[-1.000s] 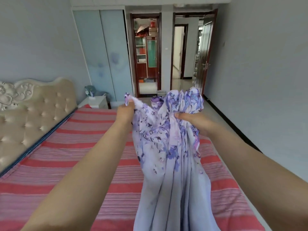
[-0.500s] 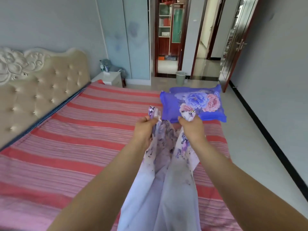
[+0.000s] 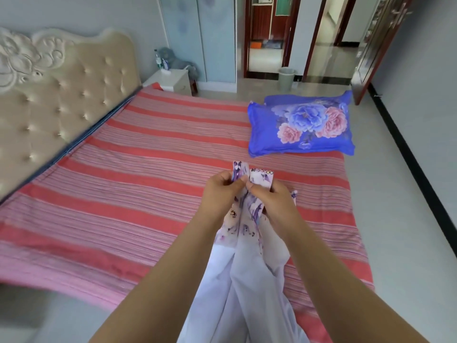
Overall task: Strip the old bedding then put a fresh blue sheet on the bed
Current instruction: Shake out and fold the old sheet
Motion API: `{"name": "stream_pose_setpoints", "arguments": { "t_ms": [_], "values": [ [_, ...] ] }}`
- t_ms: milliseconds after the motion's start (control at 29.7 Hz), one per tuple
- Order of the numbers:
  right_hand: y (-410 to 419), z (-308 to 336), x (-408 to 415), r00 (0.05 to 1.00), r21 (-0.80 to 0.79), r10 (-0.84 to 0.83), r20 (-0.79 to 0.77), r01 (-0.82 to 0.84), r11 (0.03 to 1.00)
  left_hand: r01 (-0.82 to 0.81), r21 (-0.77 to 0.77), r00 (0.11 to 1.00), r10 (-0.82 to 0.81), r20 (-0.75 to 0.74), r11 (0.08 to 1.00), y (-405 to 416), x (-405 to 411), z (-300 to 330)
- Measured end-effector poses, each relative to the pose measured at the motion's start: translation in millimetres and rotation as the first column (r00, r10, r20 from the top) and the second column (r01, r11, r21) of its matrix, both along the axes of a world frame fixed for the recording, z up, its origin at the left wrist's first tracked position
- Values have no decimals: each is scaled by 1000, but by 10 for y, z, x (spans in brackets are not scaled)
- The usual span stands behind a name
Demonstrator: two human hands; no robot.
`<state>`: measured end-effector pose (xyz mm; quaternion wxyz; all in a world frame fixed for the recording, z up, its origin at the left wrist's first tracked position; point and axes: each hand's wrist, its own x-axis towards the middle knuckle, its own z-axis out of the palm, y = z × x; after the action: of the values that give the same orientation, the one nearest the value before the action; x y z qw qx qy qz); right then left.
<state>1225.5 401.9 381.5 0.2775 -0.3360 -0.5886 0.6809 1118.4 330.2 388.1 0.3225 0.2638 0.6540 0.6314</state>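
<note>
- The left hand (image 3: 223,191) and right hand (image 3: 272,198) are side by side, nearly touching, out over the bed (image 3: 123,194); each pinches the top edge of a pale purple floral sheet (image 3: 247,268) between thumb and curled fingers.
- Two short corners of the sheet stick up above the knuckles, and the rest hangs down between the forearms in long folds (paler and almost plain lower down, printed with purple flowers near the hands).
- The bed is covered by a red-and-pink striped cloth (image 3: 136,144) that lies flat across the whole surface and drapes over the near edge.
- Two blue pillows with large pink and blue flowers (image 3: 301,125) lie stacked at the far right corner of the bed, beyond the hands and apart from them.
- A cream tufted headboard (image 3: 61,95) stands along the left side.
- A white nightstand (image 3: 173,80) sits past the far end of the headboard, with a grey plush toy (image 3: 170,59) on it.
- A pale bin (image 3: 286,79) stands on the floor by the doorway.
</note>
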Motion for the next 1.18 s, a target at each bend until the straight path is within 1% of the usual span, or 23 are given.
{"name": "stream_pose_setpoints", "arguments": {
  "t_ms": [34, 101, 202, 236, 270, 337, 438, 505, 573, 607, 708, 775, 809, 842, 910, 977, 1045, 1112, 1179],
  "values": [
    [4, -12, 0, 1000, -31, 1, -5, -1, 1000, -16, -3, 998, 16, -60, 1000, -14, 20, -2],
    [-6, -20, -7, 997, -3, -64, 50, 64, 998, -55, -7, 988, 54, -146, 998, -41, 73, 4],
    [6, -18, -6, 953, 154, -285, 103, 267, 951, -109, -43, 961, 94, -262, 993, -70, 126, -13],
    [26, -17, 8, 935, 208, -334, 117, 306, 929, -110, -62, 950, 86, -299, 992, -75, 144, -17],
    [31, 5, 28, 928, 254, -349, 132, 309, 917, -102, -83, 942, 69, -328, 991, -76, 163, -27],
    [0, 61, 25, 943, 302, -283, 173, 223, 927, -62, -116, 931, 16, -365, 991, -82, 210, -24],
    [-56, 83, -6, 966, 267, -136, 218, 75, 961, -36, -150, 913, -29, -406, 988, -90, 222, -13],
    [-76, 91, 14, 980, 226, -97, 172, 57, 973, -32, -161, 902, -41, -430, 986, -115, 193, -2],
    [-97, 76, 50, 982, 259, -143, 121, 107, 960, -19, -163, 908, -51, -416, 986, -152, 191, 12],
    [-122, 79, 66, 976, 325, -180, 121, 132, 936, -13, -163, 911, -55, -408, 986, -169, 198, 8],
    [-214, 86, 65, 938, 558, -285, 199, 130, 819, -20, -176, 908, -56, -415, 984, -198, 245, 0],
    [-269, 79, 47, 917, 616, -308, 254, 92, 783, -14, -184, 907, -65, -416, 983, -216, 252, 0],
    [-288, 72, 37, 918, 626, -306, 251, 88, 775, -2, -185, 911, -75, -407, 983, -232, 250, 5],
    [-304, 74, 29, 928, 626, -295, 228, 92, 774, 16, -182, 921, -85, -379, 983, -248, 253, 21],
    [-317, 68, 22, 960, 569, -223, 168, 90, 818, 45, -145, 958, -84, -275, 988, -291, 250, 63],
    [-308, 73, 43, 983, 457, -107, 147, 28, 889, 54, -108, 980, -74, -185, 993, -331, 222, 99],
    [-331, 105, 74, 995, 279, 44, 87, -67, 958, 56, -94, 986, -70, -149, 994, -380, 149, 96],
    [-374, 135, 86, 988, 139, 157, 3, -156, 978, 76, -88, 990, -86, -115, 993, -415, 68, 70],
    [-396, 166, 75, 978, 85, 208, -32, -204, 975, 86, -91, 991, -95, -97, 992, -443, 17, 16]
  ]
}}
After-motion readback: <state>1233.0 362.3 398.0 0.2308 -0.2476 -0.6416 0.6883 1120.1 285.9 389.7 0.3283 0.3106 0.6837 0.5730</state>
